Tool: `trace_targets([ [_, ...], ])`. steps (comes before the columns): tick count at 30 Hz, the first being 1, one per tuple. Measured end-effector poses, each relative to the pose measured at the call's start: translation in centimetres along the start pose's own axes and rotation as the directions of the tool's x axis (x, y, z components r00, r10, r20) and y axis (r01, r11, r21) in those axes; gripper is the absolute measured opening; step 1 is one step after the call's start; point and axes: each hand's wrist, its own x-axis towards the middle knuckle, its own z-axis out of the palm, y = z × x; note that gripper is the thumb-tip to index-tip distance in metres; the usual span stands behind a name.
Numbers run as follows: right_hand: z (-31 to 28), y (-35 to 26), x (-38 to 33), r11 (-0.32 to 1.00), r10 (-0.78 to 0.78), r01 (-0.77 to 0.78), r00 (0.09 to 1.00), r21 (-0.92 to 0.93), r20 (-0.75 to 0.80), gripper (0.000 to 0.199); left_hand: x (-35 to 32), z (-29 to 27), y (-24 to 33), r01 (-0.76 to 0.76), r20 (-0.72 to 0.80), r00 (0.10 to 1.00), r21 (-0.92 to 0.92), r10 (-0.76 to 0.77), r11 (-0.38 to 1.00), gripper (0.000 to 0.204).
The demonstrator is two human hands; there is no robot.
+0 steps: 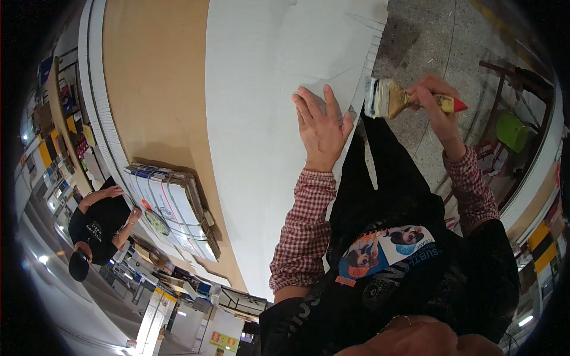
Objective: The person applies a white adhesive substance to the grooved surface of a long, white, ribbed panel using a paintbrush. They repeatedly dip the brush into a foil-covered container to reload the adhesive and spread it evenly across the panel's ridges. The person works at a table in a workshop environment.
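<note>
A wide paintbrush [389, 98] with a red-tipped handle and pale, caked bristles is in my right hand [436, 102], its fingers wrapped round the handle. The bristles reach to the near edge of a large white cardboard sheet [261, 113]; whether they touch it I cannot tell. Flat on that sheet, close to its edge, rests my left hand [322, 126], fingers stretched out and nothing in it. Short cuts or creases run along the sheet's upper right edge. Both forearms wear red checked sleeve covers.
Beyond the white sheet lies brown board [154, 77], bearing a strapped bundle of printed cardboard [175, 204]. Another person [98, 231] in dark clothes has both hands at that bundle. On my right are a speckled floor [421, 53], a dark metal frame [496, 118] and a green container [511, 132].
</note>
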Motion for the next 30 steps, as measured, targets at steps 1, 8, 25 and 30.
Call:
trace_targets([
  [1, 0.2, -0.3, -0.4, 1.0, 0.015, -0.015, 1.0, 0.025, 0.013, 0.02, 0.1, 0.0, 0.0, -0.005, 0.0, 1.0, -0.001, 0.005, 1.0, 0.059],
  [8, 1.1, 0.0, 0.6, 0.993, -0.104, 0.092, 0.981, -0.078, -0.163, 0.018, 0.6, -0.4, -0.1, -0.048, -0.025, 0.999, -0.002, 0.048, 0.999, 0.052],
  [25, 3.6, 0.2, -4.2, 0.967, -0.153, 0.152, 0.988, -0.207, 0.011, 0.014, -0.8, 0.5, -0.3, 0.026, -0.04, 0.999, -0.081, -0.029, 0.996, 0.066],
  [30, 3.2, -1.1, -5.0, 0.979, -0.121, 0.098, 0.985, -0.181, -0.123, 0.013, -6.6, 1.2, -0.5, 0.172, 0.026, 0.985, -0.031, -0.171, 0.985, 0.084],
])
